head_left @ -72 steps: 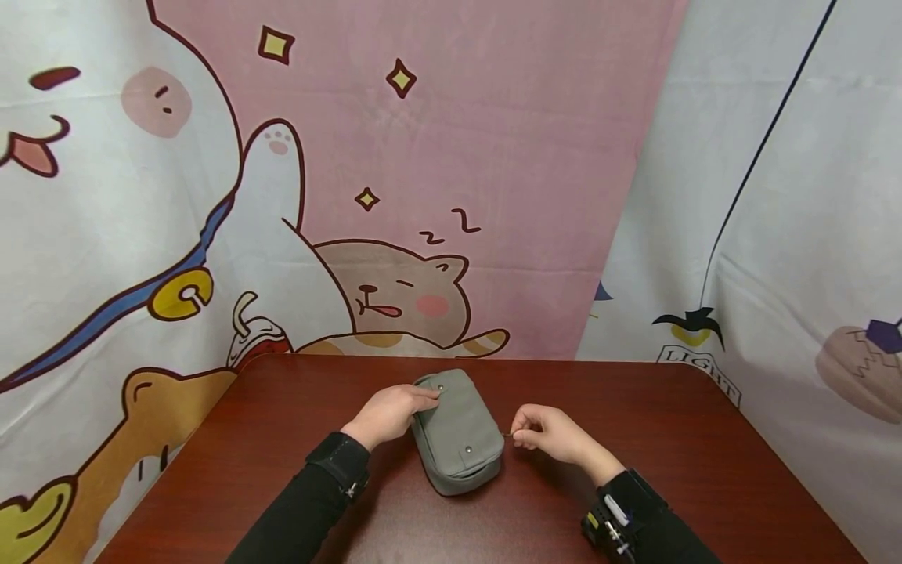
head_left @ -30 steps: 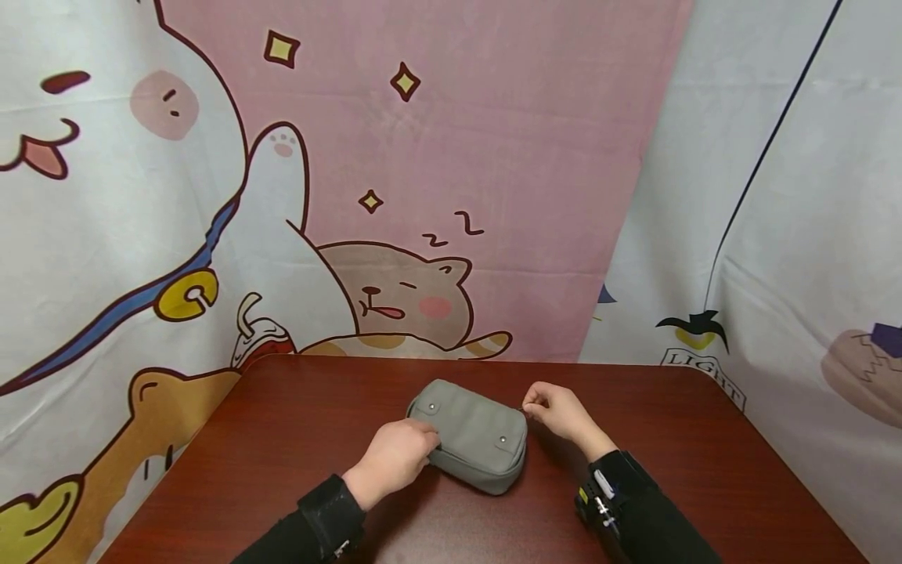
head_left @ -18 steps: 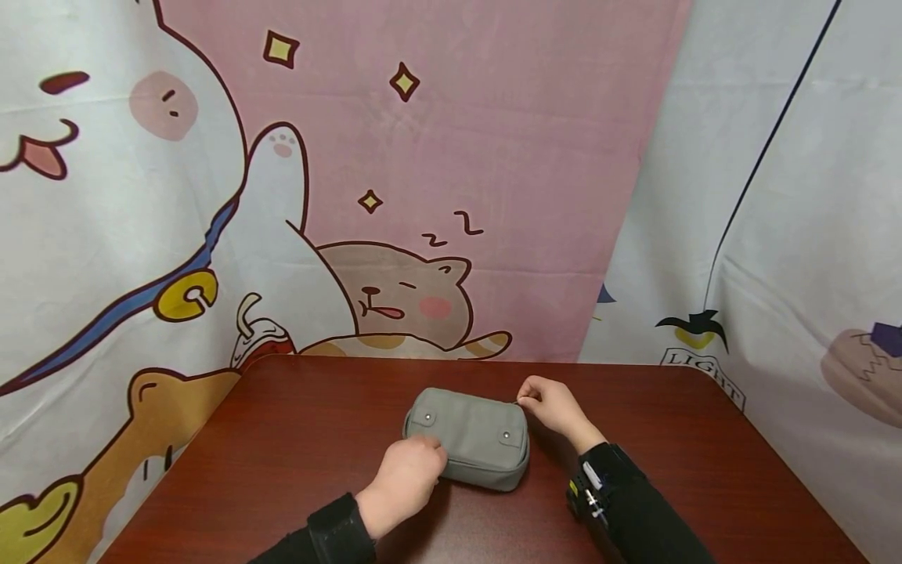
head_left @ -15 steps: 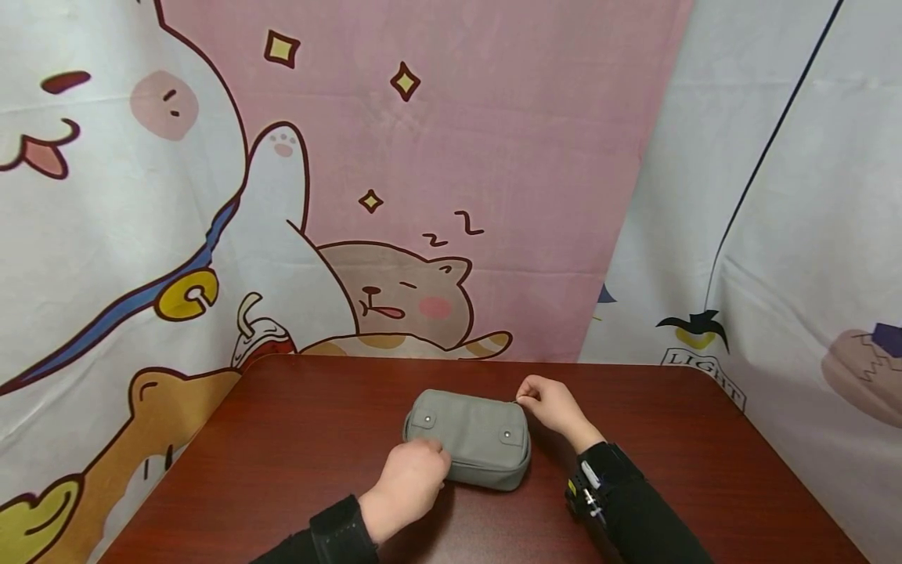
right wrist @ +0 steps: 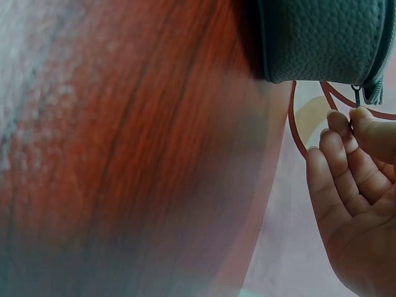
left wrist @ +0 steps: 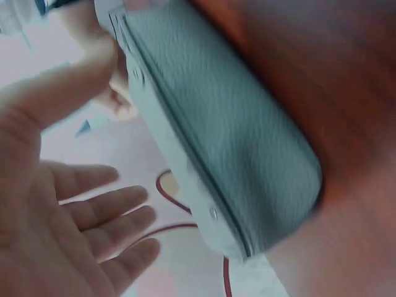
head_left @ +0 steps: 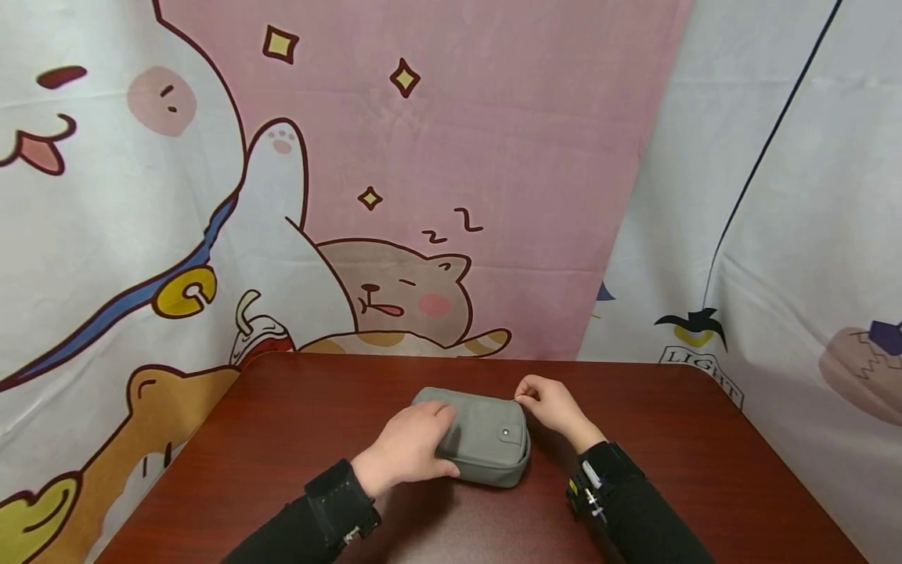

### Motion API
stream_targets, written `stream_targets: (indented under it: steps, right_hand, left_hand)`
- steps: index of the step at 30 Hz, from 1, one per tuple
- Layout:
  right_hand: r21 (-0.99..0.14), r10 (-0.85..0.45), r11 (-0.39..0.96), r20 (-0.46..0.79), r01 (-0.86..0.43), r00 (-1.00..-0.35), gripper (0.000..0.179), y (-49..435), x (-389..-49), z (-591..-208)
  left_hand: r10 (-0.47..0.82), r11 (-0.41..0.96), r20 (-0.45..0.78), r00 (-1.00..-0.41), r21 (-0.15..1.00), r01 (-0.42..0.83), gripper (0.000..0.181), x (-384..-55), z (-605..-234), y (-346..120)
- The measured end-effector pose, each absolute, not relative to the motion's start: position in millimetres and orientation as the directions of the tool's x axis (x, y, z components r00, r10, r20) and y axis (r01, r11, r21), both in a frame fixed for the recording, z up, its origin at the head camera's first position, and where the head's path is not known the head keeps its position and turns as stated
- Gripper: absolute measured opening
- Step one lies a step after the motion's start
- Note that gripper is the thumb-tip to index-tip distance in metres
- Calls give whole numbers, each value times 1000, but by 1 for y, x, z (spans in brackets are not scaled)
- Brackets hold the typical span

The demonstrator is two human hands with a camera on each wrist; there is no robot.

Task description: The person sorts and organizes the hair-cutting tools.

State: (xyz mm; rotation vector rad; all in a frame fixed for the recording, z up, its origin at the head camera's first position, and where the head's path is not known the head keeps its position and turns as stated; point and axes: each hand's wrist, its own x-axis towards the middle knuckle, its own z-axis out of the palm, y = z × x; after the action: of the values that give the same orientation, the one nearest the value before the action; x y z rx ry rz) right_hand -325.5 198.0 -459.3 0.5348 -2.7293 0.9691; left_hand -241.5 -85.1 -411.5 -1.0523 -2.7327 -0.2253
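A: What sits on the bench [head_left: 317, 407]?

B: A grey-green pouch [head_left: 475, 431], a rounded box shape lying flat near the middle, its long side running left to right. The right wrist view shows a pebbled, leather-like grain along its side.

A: And the bench itself?

B: Reddish-brown with dark streaks of wood grain, a soft sheen on the near part.

A: Where is the left hand [head_left: 409, 442]?

B: Over the pouch's left end, palm wide, fingers loosely extended and thumb toward the near side. In the left wrist view the fingertips stand apart from the pouch, so it holds nothing.

A: The right hand [head_left: 553, 403]?

B: At the far right corner, thumb and forefinger pinching a small, slim, dark zipper pull [right wrist: 357, 96]. A bit of ribbed zipper tape [right wrist: 374, 93] sticks out just beside it.

A: Anything on top of the pouch?

B: A round, shiny stud [head_left: 505, 432] on a stitched tab toward the right end.

A: What's behind?

B: A lightly creased cloth backdrop [head_left: 535, 157], pink and white, printed with cartoon animals in thick brown outlines. Black sleeves [head_left: 292, 517] cover both forearms.
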Motion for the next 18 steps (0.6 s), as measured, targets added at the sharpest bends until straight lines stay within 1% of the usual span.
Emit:
stream_targets:
  steps: [3,6,8,11,18]
  right_hand:
    - [-571,-274,717,297,-400,-915,14,198,-325,-460]
    - [-567,-279,719,295,-402,-914,14,198,-326,-460]
    - [-565,-280,721,294,-402,-914,14,199,-326,-461]
    - [-568,-280,717,295,-404,-913,14,199,-326,-462]
    - [-564,-291,715,297,-413,-909,15,198,-325,-461]
  left_hand:
    - [672,714,216,-709,64,697,105,-253,-409,-87]
    - [690,708,178,-702,40,705,125,-263,-409,-87]
    - [697,707,155,-700,16,707,131,-268,-411,-87]
    - [697,712,124,-706,-9,702,135,-274,-414,-86]
    - [652,758,8,-758,25,652,141,-287,-422,-87]
